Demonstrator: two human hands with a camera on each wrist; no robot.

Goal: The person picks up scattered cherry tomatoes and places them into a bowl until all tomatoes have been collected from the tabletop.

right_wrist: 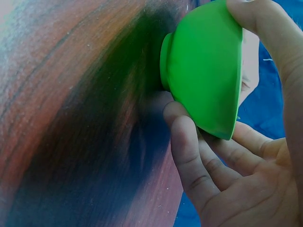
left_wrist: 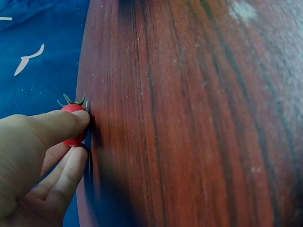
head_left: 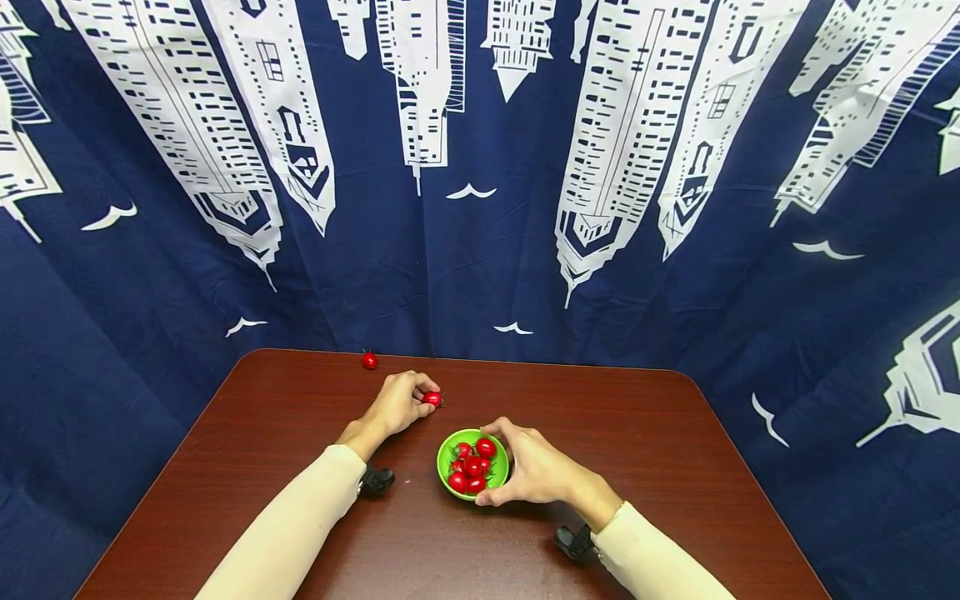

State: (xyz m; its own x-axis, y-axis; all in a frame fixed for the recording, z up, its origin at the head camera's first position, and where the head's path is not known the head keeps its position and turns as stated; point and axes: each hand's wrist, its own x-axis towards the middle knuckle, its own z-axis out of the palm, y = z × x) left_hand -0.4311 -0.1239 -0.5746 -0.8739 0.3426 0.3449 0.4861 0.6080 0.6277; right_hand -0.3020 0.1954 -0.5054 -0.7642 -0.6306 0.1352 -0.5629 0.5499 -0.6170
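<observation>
Between thumb and fingers my left hand [head_left: 400, 402] pinches a red cherry tomato [head_left: 432, 399] with a green stem; the left wrist view shows the same tomato [left_wrist: 74, 124] held close to the tabletop. My right hand [head_left: 542, 467] grips a small green bowl [head_left: 441, 477] by its side, thumb at the near rim and fingers at the far side. Inside the bowl lie several cherry tomatoes [head_left: 472, 466], some with green stems. In the right wrist view the bowl [right_wrist: 206, 71] shows its outer wall and foot, with fingers curled beneath the rim.
Another cherry tomato [head_left: 370, 360] lies near the far left edge of the brown wooden table [head_left: 600, 400]. Behind the table hangs a dark blue curtain [head_left: 420, 275] printed with white buildings and birds. Each wrist carries a small black camera [head_left: 375, 481].
</observation>
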